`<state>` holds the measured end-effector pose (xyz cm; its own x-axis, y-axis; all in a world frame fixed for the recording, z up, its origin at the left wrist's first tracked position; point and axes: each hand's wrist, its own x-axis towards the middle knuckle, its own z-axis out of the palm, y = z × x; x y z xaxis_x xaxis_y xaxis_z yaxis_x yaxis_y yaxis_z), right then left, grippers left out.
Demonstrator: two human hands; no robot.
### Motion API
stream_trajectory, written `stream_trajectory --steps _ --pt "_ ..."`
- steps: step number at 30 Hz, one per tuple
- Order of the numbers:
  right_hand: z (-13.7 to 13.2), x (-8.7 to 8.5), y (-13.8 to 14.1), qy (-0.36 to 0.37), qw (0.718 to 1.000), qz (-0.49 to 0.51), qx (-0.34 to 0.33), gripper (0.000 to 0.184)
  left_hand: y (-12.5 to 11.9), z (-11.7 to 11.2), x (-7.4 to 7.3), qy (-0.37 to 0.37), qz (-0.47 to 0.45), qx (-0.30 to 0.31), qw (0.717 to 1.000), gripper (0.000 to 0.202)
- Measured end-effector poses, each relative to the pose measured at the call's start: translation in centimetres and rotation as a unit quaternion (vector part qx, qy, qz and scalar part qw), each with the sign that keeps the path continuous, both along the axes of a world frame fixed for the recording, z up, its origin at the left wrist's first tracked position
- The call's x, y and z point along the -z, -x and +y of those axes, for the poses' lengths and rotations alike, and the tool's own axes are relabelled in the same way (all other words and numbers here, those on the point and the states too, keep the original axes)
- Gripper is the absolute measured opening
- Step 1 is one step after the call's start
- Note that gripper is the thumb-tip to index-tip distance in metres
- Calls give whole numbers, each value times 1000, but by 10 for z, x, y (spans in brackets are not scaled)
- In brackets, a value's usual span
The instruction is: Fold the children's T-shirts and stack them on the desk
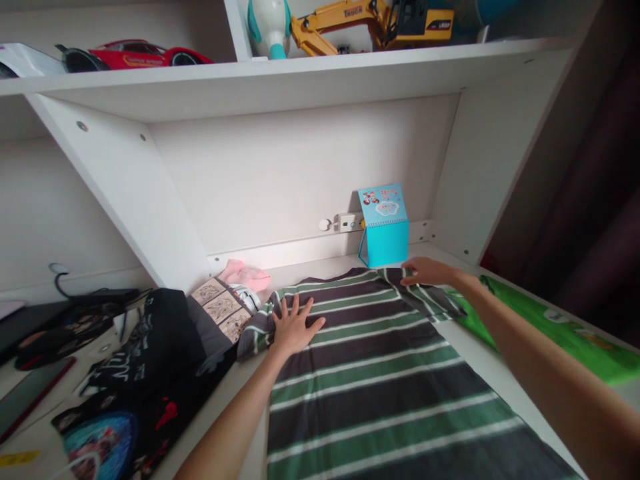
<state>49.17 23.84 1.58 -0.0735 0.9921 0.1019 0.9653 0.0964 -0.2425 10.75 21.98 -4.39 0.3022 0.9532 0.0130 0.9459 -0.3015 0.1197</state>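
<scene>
A striped T-shirt (350, 360) in green, black and white lies spread on the white desktop, its collar toward the back panel. My left hand (294, 327) rests flat on the shirt near its left shoulder, fingers spread. At the opposite shoulder, my right hand (429, 272) has its bent fingers and thumb on the fabric, pinching it beside the right sleeve (433, 303). The left sleeve (255, 333) extends past my left hand. The shirt's lower end runs out of view at the bottom.
Dark printed clothes (150, 347) are piled at left, with a pink cloth (245, 273) behind. A bright green garment (560, 333) lies at right. A blue desk calendar (387, 240) stands beside a power strip (349, 222). Overhead, a shelf (320, 77) carries a red toy car (135, 55) and a yellow toy excavator (345, 23).
</scene>
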Motion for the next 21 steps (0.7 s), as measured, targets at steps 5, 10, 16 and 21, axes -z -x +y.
stream_trajectory --steps 5,10,16,21 --pt "0 -22 2 -66 987 -57 138 41 0 0 1 -10 -1 -5 1000 76" --pt "-33 22 87 -42 996 -57 55 49 1 0 2 -6 -6 -4 1000 77" --pt "-89 80 151 0 997 -51 -50 74 1 2 1 13 -8 -6 1000 82" --pt "-81 74 130 36 997 -37 -54 78 6 28 -15 113 15 23 993 85"
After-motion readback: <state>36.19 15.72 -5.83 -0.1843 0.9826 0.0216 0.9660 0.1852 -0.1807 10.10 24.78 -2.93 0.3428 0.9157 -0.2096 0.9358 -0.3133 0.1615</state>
